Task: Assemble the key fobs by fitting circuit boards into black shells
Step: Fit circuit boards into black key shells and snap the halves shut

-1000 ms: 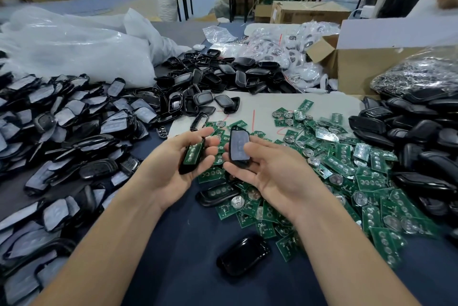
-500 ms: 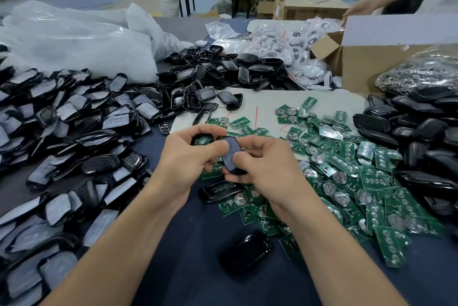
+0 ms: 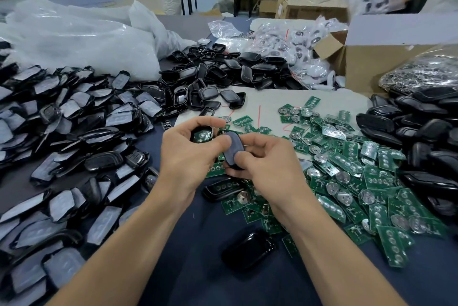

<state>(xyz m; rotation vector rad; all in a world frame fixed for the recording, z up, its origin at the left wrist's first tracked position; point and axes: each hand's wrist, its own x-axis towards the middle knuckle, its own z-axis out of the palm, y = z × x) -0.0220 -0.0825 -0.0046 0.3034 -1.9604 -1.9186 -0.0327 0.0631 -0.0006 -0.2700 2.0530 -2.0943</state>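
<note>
While my left hand (image 3: 188, 154) grip holds black shell (image 3: 210, 132) with green circuit board (image 3: 201, 136) lying inside, my right hand (image 3: 262, 162) grip pinches film-faced cover (image 3: 234, 149) just right of it, left thumb touching cover. Both above table (image 3: 188, 268), left of loose board pile (image 3: 359, 169). Judgement: check board flat in shell first, square cover to rim, hook one end, then press evenly. Thumbs on edges, not centre. Skewed start likely pinches board or half-latches.

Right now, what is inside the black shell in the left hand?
A green circuit board sits inside the black shell that the left hand grips. The fingers hide much of the shell, so whether the board is fully seated cannot be seen.
</note>
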